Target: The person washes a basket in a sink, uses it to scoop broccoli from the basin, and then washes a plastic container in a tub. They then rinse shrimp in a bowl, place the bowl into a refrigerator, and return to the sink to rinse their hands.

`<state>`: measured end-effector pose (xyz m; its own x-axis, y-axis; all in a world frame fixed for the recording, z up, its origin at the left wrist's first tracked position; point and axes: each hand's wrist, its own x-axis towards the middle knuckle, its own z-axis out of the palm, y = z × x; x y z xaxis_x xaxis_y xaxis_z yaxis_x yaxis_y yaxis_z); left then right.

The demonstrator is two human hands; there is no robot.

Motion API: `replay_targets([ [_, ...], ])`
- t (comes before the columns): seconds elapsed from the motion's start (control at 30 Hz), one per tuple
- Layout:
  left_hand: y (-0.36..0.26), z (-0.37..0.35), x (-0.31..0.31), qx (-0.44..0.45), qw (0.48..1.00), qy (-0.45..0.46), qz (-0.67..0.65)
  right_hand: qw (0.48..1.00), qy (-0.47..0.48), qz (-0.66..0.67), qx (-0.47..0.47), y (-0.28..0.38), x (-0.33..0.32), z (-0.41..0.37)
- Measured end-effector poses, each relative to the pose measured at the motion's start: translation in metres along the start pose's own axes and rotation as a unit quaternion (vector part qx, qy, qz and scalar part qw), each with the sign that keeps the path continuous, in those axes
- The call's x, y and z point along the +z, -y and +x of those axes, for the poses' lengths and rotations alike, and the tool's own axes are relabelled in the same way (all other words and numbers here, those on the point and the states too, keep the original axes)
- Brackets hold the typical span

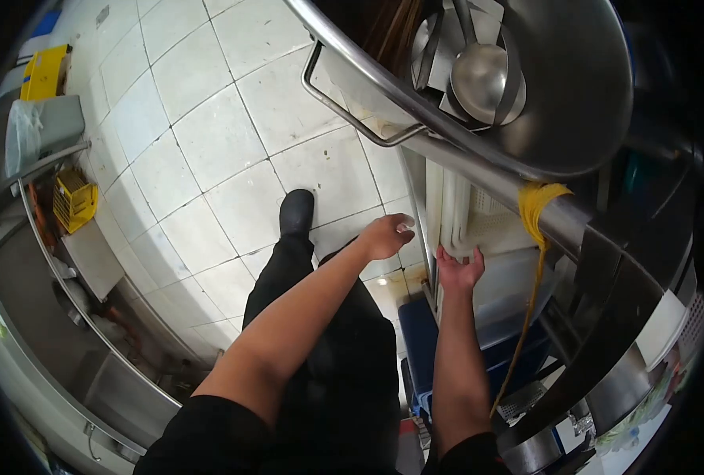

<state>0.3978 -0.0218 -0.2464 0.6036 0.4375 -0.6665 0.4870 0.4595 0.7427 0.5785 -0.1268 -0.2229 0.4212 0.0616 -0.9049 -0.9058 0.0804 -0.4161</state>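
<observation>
My left hand (387, 237) hangs over the tiled floor with its fingers bent and the thumb apart, a gap between them. It is just left of a stack of white plastic trays (451, 207) on a shelf below the metal counter. My right hand (460, 271) is palm up with fingers spread, its fingertips right at the near edge of those trays. A translucent plastic bin (510, 289) lies beside my right wrist.
Above the trays stands a large steel bowl (577, 87) with a ladle (481, 79) in it. Yellow cord (535, 210) is wound round a metal rail and hangs down. A blue container (421, 336) is below. Across the floor are a yellow basket (75, 202) and a grey bin (60, 119).
</observation>
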Motion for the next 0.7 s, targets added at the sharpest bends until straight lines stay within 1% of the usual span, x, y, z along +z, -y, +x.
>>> replay_targets([
  [0.07,0.003,0.008,0.008,0.015,1.000,-0.001,-0.013,1.000,-0.006,0.002,0.004,0.000,-0.004,0.001],
  [0.17,-0.007,0.029,0.019,0.016,0.999,-0.033,-0.021,0.998,0.027,-0.054,0.011,0.007,-0.010,0.010],
  [0.23,-0.018,0.038,0.029,0.049,0.993,-0.109,0.012,0.986,-0.065,-0.150,-0.031,0.015,0.010,-0.023],
  [0.27,-0.022,0.040,0.036,0.047,0.993,-0.104,0.010,0.986,-0.071,-0.149,-0.032,0.017,0.005,-0.024],
  [0.33,-0.035,0.054,0.044,0.002,0.987,-0.151,-0.050,0.980,-0.036,-0.190,-0.048,0.023,0.008,-0.022],
  [0.37,-0.038,0.058,0.047,-0.003,0.979,-0.193,-0.059,0.978,-0.035,-0.198,-0.060,0.024,0.004,-0.025],
  [0.4,-0.036,0.064,0.050,-0.002,0.979,-0.196,-0.059,0.978,-0.032,-0.199,-0.060,0.024,0.005,-0.026],
  [0.47,-0.025,0.068,0.054,0.006,0.957,-0.252,-0.140,0.978,-0.002,-0.185,-0.099,0.020,0.002,-0.030],
  [0.5,-0.019,0.070,0.054,0.004,0.958,-0.252,-0.138,0.979,0.053,-0.175,-0.095,0.025,-0.009,-0.025],
  [0.53,-0.015,0.072,0.054,-0.007,0.952,-0.259,-0.163,0.979,0.050,-0.174,-0.094,0.025,-0.016,-0.018],
  [0.6,-0.021,0.073,0.060,-0.015,0.946,-0.261,-0.190,0.982,0.107,-0.100,-0.120,0.030,-0.026,-0.008],
  [0.63,-0.031,0.069,0.061,-0.036,0.940,-0.265,-0.213,0.983,0.110,-0.068,-0.131,0.030,-0.028,-0.010],
  [0.67,-0.040,0.065,0.058,-0.056,0.932,-0.270,-0.235,0.983,0.112,-0.068,-0.131,0.032,-0.029,-0.013],
  [0.7,-0.031,0.076,0.069,-0.001,0.920,-0.236,-0.312,0.985,0.076,-0.053,-0.143,0.033,-0.028,-0.019],
])
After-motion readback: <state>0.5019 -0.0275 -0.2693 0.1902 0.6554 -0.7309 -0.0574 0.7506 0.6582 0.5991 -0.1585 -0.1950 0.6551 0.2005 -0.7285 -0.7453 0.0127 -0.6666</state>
